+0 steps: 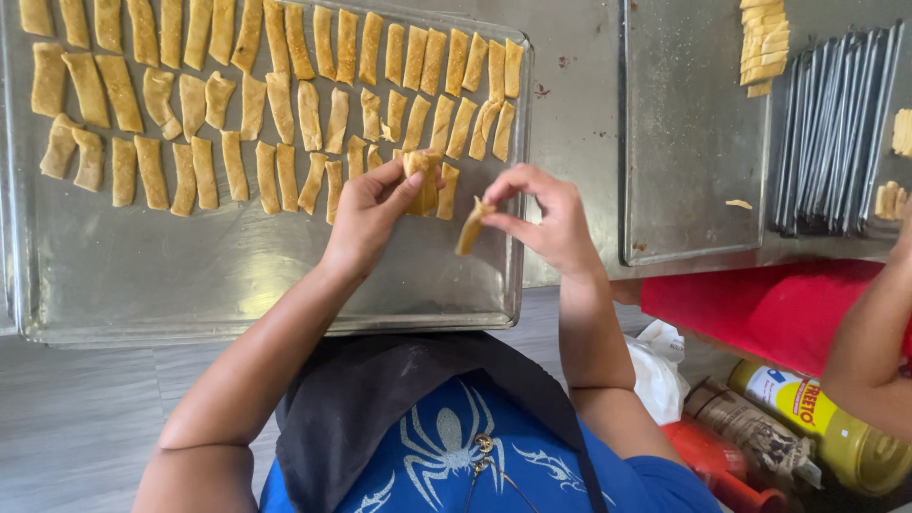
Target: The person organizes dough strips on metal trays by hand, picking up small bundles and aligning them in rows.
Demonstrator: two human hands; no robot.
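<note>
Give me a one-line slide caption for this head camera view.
Left hand and right hand each hold a dough strip above a metal tray lined with rows of strips.

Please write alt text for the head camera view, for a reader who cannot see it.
Seen from above, a person's left hand holds a few folded dough strips while the right hand pinches a single dough strip, both over a metal baking tray lined with rows of similar strips. Another person's arm shows at the right.
</note>
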